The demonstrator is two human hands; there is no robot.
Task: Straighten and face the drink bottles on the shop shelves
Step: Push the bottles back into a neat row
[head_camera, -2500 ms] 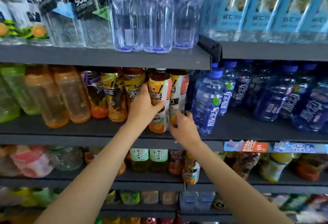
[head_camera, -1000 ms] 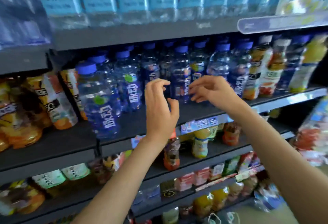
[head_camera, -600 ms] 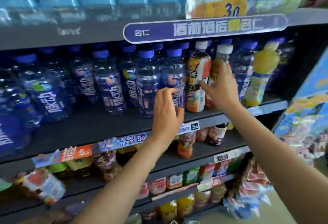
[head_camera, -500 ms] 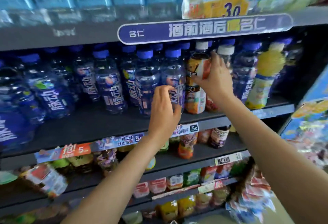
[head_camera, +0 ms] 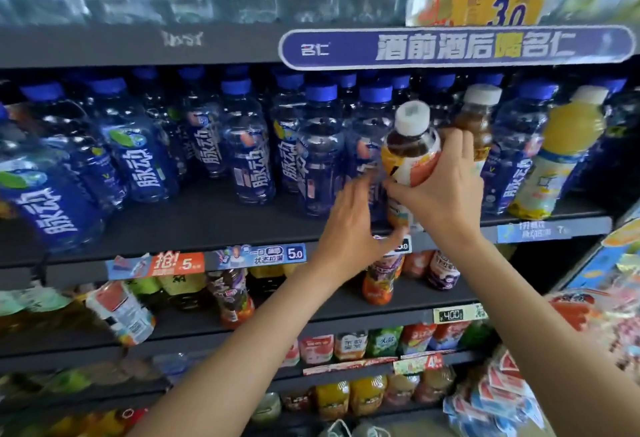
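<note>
A brown tea bottle (head_camera: pixel 410 146) with a white cap and an orange-and-white label leans toward me at the front of the dark shelf (head_camera: pixel 214 225). My right hand (head_camera: pixel 441 191) grips it round the label. My left hand (head_camera: pixel 351 225) is beside its lower left, fingers spread and straight, in front of the blue bottles (head_camera: pixel 318 152). A second white-capped tea bottle (head_camera: pixel 479 114) stands upright just behind my right hand. Blue-capped bottles with white lettering fill the shelf to the left and right.
A yellow juice bottle (head_camera: pixel 568 146) stands at the shelf's right end. A purple banner (head_camera: pixel 450 47) and yellow price card (head_camera: pixel 498 4) hang above. Lower shelves hold mixed tea and juice bottles (head_camera: pixel 381 281); one bottle (head_camera: pixel 121 312) lies tilted. Snack packets (head_camera: pixel 588 350) sit at right.
The view swung right from the orange tea bottles to the blue bottles. My right hand took hold of the white-capped tea bottle and tipped it forward; my left hand opened beside it.
</note>
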